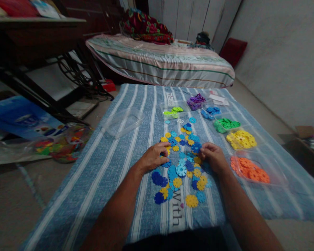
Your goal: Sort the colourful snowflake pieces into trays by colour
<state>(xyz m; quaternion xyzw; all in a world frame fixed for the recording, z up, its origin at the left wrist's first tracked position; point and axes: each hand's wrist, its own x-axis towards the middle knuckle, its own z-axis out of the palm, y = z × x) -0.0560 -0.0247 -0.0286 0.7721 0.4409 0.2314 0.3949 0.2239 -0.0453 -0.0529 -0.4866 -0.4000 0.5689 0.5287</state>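
Flower-shaped plastic discs in yellow, light blue and dark blue lie loosely scattered on the striped cloth between my hands. My left hand (155,157) rests at the left side of the spread, its thumb and index finger apart beside a blue disc (172,142). Pinched in the fingertips of my right hand (213,156) is a blue flower disc (196,147), at the right side of the spread. Nearer to me lie a yellow disc (192,200) and a dark blue disc (159,198).
Along the right stand clear boxes of orange discs (251,170), yellow discs (241,139), green discs (226,124), blue discs (211,111) and purple discs (196,101). A box with lime discs (176,110) is at the back. To the left sits a clear box (124,122). Behind is a bed (159,66).
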